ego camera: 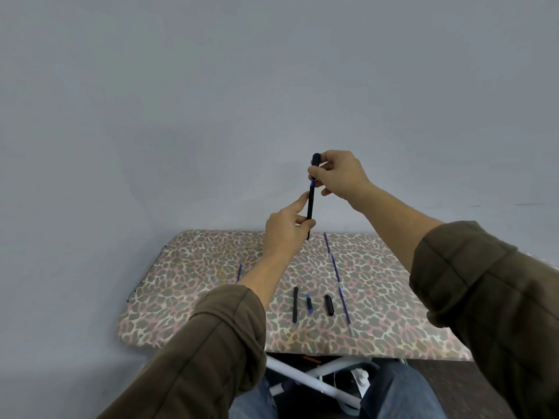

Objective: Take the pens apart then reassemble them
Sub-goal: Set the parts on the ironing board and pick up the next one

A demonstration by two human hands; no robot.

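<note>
The pen [310, 204] looked like smooth, matt black plastic, with a short band of brighter blue plastic near its upper end. The surface [393, 300] wore a leopard-print cloth, soft, matt and faintly wrinkled. On it the loose barrel [295, 304] and cap [329, 305] showed the same dull black plastic; the short piece [309, 304] between them was dark plastic with blue ends. The refills [345, 306] were thin plastic tubes, blue along most of their length and pale at the tips. The sleeves [211, 343] were brown cloth with stitched seams, the trousers [402, 391] blue denim. The wall [272, 86] was smooth and matt. The white tubes [302, 379] below looked smooth, though whether they were metal or plastic was unclear.
</note>
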